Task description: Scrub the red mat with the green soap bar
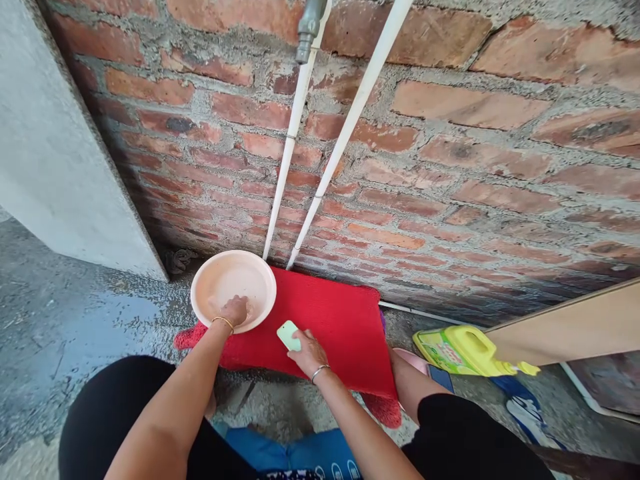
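My left hand (235,309) dips into a pale pink basin (200,283) that holds some water. Its fingers look curled and closed, and anything inside them is hidden. Over the red cloth-like mat (330,300), my right hand (309,353) grips a pale green, flat block with rounded corners (287,335). A small dark spot marks its upper corner, and its underside is hidden. The basin rests on the left end of the red mat, whose fluffy red edges hang down at the front and the left.
A brick wall (425,160) with two white pipes (340,147) and a grey tap (309,33) rises behind. A pale slab (75,133) leans at left above wet floor. On the right lie a yellow detergent bottle (450,350) and a blue-and-white shoe (533,413).
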`<state>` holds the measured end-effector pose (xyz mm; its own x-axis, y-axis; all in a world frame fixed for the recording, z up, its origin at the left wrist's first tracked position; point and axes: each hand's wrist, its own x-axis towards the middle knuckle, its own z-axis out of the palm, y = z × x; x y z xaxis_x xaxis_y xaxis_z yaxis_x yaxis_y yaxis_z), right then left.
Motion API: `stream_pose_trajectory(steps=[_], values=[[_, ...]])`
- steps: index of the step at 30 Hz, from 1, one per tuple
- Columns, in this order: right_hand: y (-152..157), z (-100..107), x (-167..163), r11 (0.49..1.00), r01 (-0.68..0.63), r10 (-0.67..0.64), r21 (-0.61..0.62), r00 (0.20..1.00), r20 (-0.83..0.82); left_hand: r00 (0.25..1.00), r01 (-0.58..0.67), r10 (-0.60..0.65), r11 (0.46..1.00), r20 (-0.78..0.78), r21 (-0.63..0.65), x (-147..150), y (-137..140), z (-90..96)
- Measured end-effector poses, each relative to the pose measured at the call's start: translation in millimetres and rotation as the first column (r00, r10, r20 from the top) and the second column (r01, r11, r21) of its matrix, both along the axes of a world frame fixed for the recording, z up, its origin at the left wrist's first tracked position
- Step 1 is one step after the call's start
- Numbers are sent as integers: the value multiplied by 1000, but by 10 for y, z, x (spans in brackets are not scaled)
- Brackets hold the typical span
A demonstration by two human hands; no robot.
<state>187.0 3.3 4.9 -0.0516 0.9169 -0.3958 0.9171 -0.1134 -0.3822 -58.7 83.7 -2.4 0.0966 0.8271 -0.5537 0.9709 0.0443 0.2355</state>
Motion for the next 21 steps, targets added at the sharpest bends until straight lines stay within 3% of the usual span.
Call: stream_pose_trajectory(steps=[5,8,11,15,21], values=[[10,-15,-344,992,123,-122,20,991,-58,1000,-22,22,1000,-6,6,11,-14,36],[68,-37,-623,998,61,-61,12,997,-48,1000,-17,17,1000,-2,7,13,-16,58],[105,-55,-702,999,-43,43,-6,999,-12,1000,-11,11,1000,11,5,20,-13,69],[118,-48,-417,999,-38,38,2,999,36,999,-23,22,1000,23,10,26,0,79],[111,-15,131,978,210,-208,-9,972,111,998,-64,64,998,27,1,37,47,158]])
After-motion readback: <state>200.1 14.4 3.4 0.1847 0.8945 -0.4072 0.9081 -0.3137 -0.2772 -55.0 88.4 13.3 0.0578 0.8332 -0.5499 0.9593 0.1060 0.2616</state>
